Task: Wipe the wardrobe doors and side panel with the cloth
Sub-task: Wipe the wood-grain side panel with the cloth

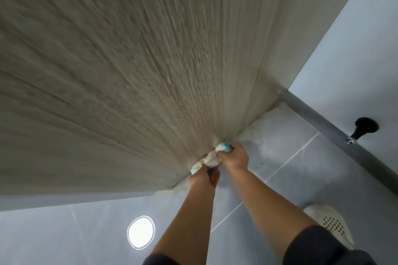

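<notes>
A wood-grain wardrobe panel [129, 71] is seen filling most of the view, running down to a grey tiled floor [280, 178]. A pale wall [349, 49] is seen at the right, edged with a grey skirting strip [318, 116].

Now the count: one panel, one cloth [207, 160], two hands. One black door stopper [364, 128] is fixed low by the skirting, one white perforated shoe [331, 221] is planted on the tiles at lower right, and one round bright reflection [141, 232] is caught on the floor.

Down at the panel's bottom edge, the cloth is bunched and pressed right where wood meets floor. Its upper end, marked with a blue band, is clenched in the right hand [235, 157], fingers curled over it. Its lower end is gathered into the left hand [203, 178], just beside the right and slightly blurred, with the fingers closed round the fabric. The cloth is stretched between the two grips, against the panel.
</notes>
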The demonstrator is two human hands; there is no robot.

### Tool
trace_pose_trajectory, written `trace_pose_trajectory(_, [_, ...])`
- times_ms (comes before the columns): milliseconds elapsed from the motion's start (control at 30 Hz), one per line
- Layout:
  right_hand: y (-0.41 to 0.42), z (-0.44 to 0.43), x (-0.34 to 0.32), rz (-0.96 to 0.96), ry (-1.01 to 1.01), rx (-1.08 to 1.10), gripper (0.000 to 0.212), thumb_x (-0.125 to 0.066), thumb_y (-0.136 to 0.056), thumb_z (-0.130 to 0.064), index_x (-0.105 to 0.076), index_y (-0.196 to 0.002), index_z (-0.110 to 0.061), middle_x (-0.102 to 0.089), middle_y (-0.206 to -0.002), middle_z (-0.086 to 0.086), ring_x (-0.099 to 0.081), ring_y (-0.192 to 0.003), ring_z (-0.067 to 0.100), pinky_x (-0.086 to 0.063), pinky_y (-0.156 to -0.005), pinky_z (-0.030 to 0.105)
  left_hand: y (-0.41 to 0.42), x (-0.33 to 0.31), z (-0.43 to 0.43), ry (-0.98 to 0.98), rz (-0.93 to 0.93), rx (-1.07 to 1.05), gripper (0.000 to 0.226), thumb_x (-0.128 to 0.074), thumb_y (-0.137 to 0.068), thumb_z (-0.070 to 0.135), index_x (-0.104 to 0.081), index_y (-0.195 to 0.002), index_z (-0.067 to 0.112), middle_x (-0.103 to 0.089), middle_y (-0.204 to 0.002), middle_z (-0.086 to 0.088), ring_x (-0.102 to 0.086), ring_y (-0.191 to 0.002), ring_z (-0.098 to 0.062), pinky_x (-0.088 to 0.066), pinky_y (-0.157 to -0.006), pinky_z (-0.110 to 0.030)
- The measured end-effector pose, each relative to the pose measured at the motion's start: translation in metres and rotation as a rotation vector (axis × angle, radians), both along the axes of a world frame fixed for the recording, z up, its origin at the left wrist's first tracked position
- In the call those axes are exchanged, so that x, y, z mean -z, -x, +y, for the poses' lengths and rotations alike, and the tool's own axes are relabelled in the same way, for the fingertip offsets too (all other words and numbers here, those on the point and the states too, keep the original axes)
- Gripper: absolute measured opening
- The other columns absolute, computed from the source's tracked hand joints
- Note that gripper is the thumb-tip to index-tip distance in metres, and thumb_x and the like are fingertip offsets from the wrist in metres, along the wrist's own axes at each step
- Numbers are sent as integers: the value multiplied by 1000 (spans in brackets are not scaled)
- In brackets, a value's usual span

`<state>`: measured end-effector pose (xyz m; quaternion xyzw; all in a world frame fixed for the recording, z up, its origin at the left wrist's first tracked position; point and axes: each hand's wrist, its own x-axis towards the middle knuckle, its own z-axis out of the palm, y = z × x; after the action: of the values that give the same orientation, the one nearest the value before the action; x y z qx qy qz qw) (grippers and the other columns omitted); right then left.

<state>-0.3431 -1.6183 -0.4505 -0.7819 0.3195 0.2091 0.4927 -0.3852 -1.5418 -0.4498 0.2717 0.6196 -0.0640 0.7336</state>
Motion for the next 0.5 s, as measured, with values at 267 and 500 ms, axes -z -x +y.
trace_pose_trajectory(267, [3,3,5,26,-131,144,30,-70,-77,-9,-61,-106,-8,-67,-104,13,-65,-95,29,-55,-85,38,8,-13,3,22,39,-26,26,-65,-91,8,-60,-115,1,-65,-78,-11,-62,-63,-17,-47,-35,-20])
trace_pose_trajectory(500, [19,8,-50,-139,-445,356,15,-63,-82,0,-61,-94,-10,-66,-97,12,-64,-80,19,-55,-64,27,29,-84,12,-93,-86,60,15,-67,-89,10,-61,-101,1,-68,-70,-10,-63,-59,-15,-51,-44,-20])
